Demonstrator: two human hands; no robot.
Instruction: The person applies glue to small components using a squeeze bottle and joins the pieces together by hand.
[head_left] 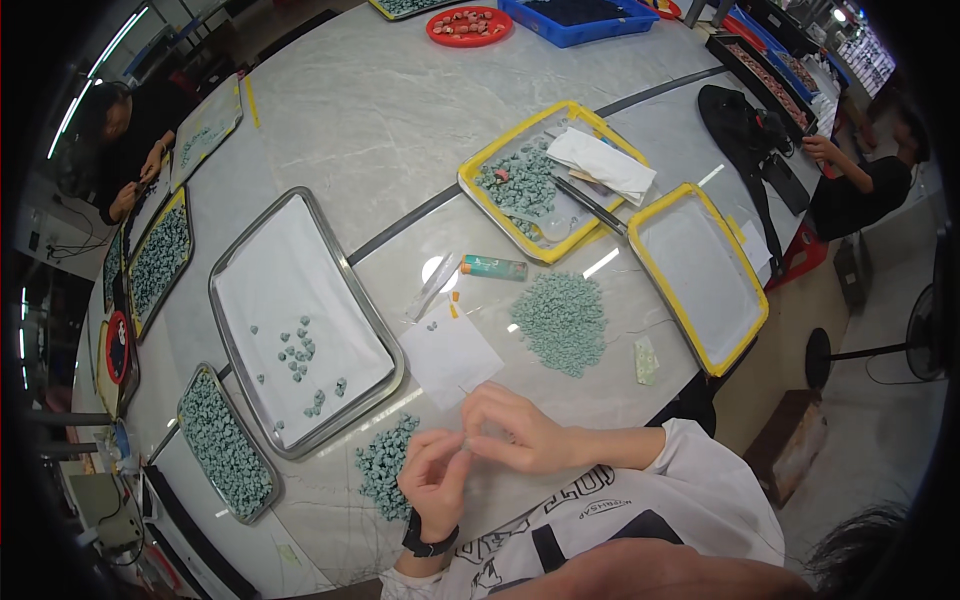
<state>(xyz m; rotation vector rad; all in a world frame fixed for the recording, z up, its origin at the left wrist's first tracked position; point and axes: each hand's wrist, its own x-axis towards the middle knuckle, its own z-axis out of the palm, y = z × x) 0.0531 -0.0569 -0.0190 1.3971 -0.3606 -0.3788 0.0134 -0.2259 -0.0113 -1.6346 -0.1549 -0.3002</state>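
Note:
My left hand, with a black band on its wrist, is closed in a pinch. The fingertips of my right hand meet it, pinched as well. Whatever lies between them is too small to name. Just beyond is a white paper sheet with a few tiny green bits. Beside my left hand lies a heap of chunky blue-green pieces. Farther right spreads a pile of smaller, paler green pieces. A green cylinder with an orange end and a clear narrow strip rest beyond the paper.
A large metal tray at left holds scattered blue-green clusters on white lining. Nearer stands a small full tray. Two yellow-rimmed trays sit at right, one with pieces and folded white paper. Other people work at both sides.

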